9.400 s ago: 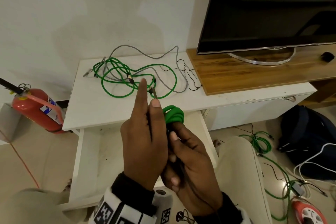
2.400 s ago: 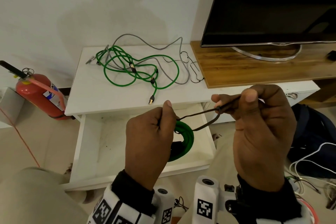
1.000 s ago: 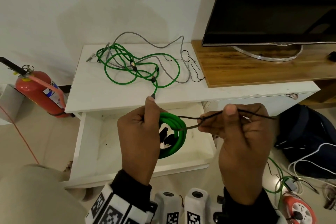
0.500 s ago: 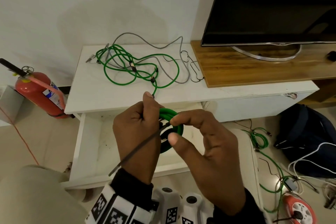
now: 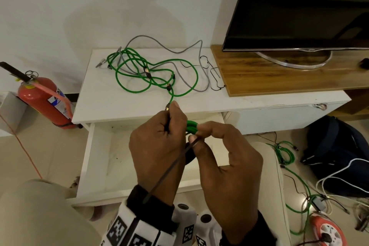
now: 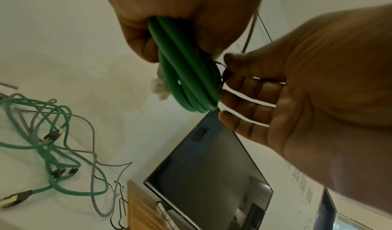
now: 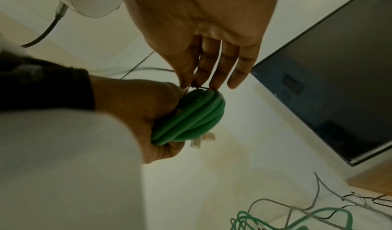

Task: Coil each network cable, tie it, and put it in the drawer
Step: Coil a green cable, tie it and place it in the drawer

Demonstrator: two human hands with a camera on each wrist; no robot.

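My left hand (image 5: 159, 142) grips a coiled green network cable (image 5: 192, 126) above the open white drawer (image 5: 99, 166). The coil (image 6: 186, 76) shows a clear plug at its side in the left wrist view. Thumb and forefinger of my right hand (image 5: 196, 133) pinch a thin black tie (image 5: 165, 173) at the coil's edge. The tie's tail runs down-left over my left wrist. In the right wrist view the pinch sits on top of the coil (image 7: 197, 116). Loose green cable (image 5: 151, 74) and grey cable (image 5: 179, 50) lie tangled on the white cabinet top (image 5: 119, 104).
Thin black ties (image 5: 213, 74) lie beside the wooden shelf (image 5: 279, 78) that carries the TV (image 5: 299, 6). A red fire extinguisher (image 5: 44, 100) stands left of the cabinet. On the floor at right lie more cables (image 5: 283, 154), a dark bag (image 5: 339, 146) and an orange reel (image 5: 323, 231).
A second ago my right hand held the tie stretched out to the right. It has come back to the coil, and the tie's tail now points down-left across my left hand.
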